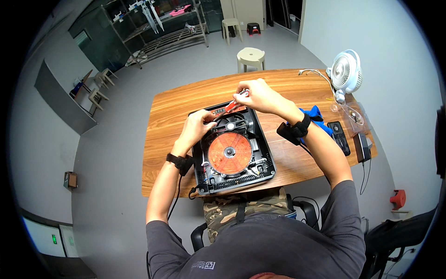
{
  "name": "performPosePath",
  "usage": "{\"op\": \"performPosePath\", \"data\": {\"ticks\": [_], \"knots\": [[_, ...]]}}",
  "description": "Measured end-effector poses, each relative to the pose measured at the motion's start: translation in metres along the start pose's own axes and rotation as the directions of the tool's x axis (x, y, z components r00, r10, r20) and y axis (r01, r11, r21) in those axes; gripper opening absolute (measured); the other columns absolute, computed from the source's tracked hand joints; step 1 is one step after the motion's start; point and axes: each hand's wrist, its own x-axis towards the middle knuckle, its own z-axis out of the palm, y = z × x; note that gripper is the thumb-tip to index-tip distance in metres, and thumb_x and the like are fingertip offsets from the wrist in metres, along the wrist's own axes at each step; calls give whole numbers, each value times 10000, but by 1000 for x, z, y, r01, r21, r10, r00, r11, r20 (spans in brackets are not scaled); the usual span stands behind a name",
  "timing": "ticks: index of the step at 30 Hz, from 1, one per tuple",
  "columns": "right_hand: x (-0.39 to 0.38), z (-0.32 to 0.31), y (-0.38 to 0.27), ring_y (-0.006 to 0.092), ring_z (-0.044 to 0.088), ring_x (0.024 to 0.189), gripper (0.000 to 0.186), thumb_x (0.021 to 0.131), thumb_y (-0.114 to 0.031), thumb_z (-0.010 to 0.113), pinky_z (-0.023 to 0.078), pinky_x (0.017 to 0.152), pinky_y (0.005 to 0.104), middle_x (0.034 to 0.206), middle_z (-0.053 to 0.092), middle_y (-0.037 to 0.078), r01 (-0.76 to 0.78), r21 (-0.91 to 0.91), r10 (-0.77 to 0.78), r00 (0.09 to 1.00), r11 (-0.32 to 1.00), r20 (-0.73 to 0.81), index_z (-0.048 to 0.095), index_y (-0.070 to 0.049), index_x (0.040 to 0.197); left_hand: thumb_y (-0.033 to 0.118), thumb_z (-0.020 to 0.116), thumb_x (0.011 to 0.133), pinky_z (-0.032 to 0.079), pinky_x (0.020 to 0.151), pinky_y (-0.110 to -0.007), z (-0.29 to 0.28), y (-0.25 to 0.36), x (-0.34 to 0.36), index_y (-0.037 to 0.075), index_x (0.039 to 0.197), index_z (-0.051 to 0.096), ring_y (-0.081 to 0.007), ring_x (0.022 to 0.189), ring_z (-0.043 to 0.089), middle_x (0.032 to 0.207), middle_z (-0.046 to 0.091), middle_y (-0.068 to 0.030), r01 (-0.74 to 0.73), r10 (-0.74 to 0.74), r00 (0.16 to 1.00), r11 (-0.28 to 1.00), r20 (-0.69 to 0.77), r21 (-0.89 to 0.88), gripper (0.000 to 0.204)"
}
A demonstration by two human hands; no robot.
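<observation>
An opened induction cooker (266,168) lies on the wooden table in front of me, its black case exposing the insides. A round copper-coloured coil (218,156) fills its near part, with a black cooling fan (231,125) beyond it. My right hand (261,96) grips a screwdriver (231,106) with a red handle, slanted down to the left over the reddish circuit board (218,112) at the case's far edge. Close to the screwdriver's lower end, my left hand (194,128) has thumb and fingers pinched together; whatever is between them is hidden. Both wrists carry black straps.
To the right of the cooker lie a blue cloth (316,120), a black tool case (338,138), a clear plastic box (355,116) and a black power adapter (362,147). A white fan (344,73) stands at the table's far right corner. Beyond the table is a stool (251,56).
</observation>
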Motion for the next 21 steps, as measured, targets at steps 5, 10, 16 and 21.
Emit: {"op": "performPosePath", "data": {"ticks": [5,10,16,21], "knots": [[11,-27,14,340,754,849,358,934,-307,707,580,784,395,866,745,230,4,-154,-10,999,988,-36,708,49,968,123,806,832,557,894,-388,-5,-9,14,12,1196,691,-307,1011,690,1132,676,-167,4,-8,998,998,60,69,397],[22,-57,43,334,751,815,321,920,-267,724,578,746,391,825,730,231,-25,-264,10,998,964,-59,656,44,961,200,708,920,533,959,-436,1,13,43,39,1230,684,-361,1090,663,1168,667,-159,-23,-12,960,992,280,121,350],[37,-60,61,336,738,796,325,901,-271,737,573,736,390,825,727,211,-18,-275,18,1000,961,-4,649,39,942,128,707,898,527,989,-443,37,3,73,76,1319,638,-370,1169,627,1258,645,-168,-124,75,942,984,327,131,430],[51,-50,74,326,734,785,333,902,-290,747,571,711,372,807,719,197,22,-320,-19,1000,947,11,650,24,959,74,732,851,554,926,-445,41,15,86,74,1323,631,-371,1050,695,1125,730,-180,-26,-61,928,973,366,230,483]]}}
